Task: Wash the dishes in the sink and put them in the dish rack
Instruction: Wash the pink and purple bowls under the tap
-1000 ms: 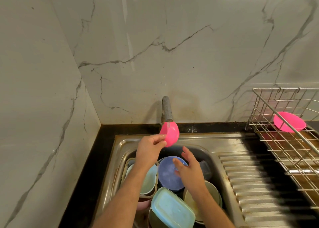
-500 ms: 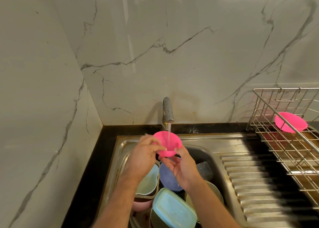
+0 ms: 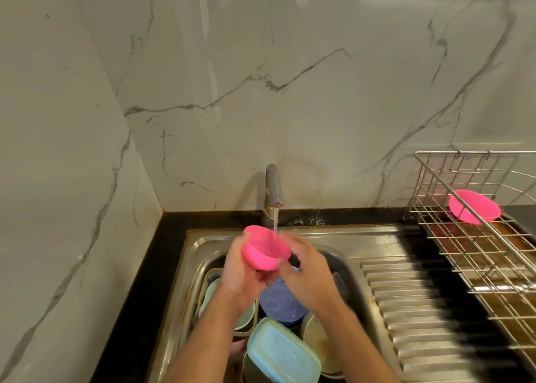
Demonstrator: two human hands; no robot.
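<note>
A small pink bowl is under the running tap, water falling into it. My left hand grips its left side and bottom. My right hand holds its right rim, fingers curled round it. Below them the steel sink holds several dishes: a blue bowl, a pale green bowl, a light blue rectangular container and a beige bowl. A second pink bowl lies in the wire dish rack at the right.
A ribbed steel drainboard lies between sink and rack. A black counter edge borders the sink at the left and back. Marble walls close the corner behind and to the left.
The pink bowl has gone from tilted beside the tap to sitting under the stream. My right hand rose from the sink and took hold of its right rim.
</note>
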